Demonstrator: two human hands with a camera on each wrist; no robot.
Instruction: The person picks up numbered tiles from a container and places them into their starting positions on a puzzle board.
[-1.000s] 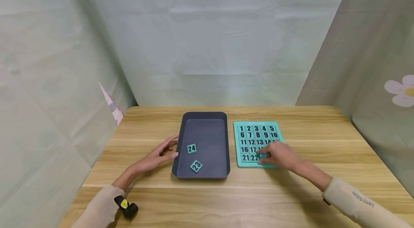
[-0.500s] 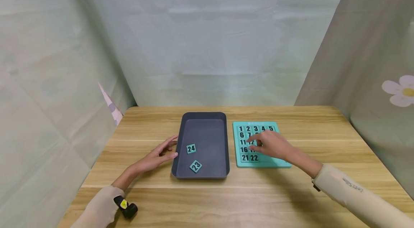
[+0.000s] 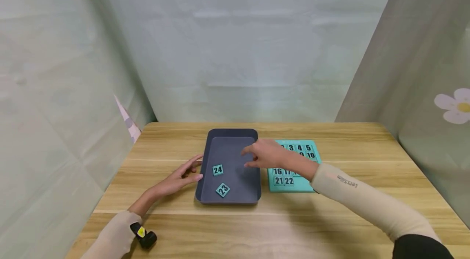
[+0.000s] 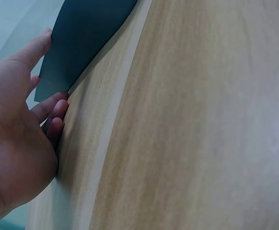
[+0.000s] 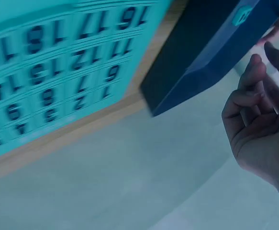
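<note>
A dark blue-grey tray [image 3: 238, 144] stands on the table, and two turquoise number tiles lie in it: tile 24 [image 3: 218, 170] and tile 23 [image 3: 222, 189]. My left hand [image 3: 180, 178] rests at the tray's left side. In the left wrist view its thumb [image 4: 36, 47] touches the tray's outer wall [image 4: 84, 40]. My right hand [image 3: 266, 153] hovers over the tray's right side, thumb and index finger apart with nothing between them. A turquoise number board [image 3: 302, 185] sits to the right, partly hidden by the right forearm; 21 and 22 show in its bottom row, followed by bare board.
The wooden table [image 3: 235, 230] extends in front of the tray and board. A pale cloth curtain [image 3: 238, 47] rises behind the table's back edge, with more cloth at both sides. A black device with a yellow mark [image 3: 143, 234] is on the left wrist.
My right hand has left the board's lower rows and moved left, over the tray's right side. My left hand stays at the tray, and both loose tiles lie where they were.
</note>
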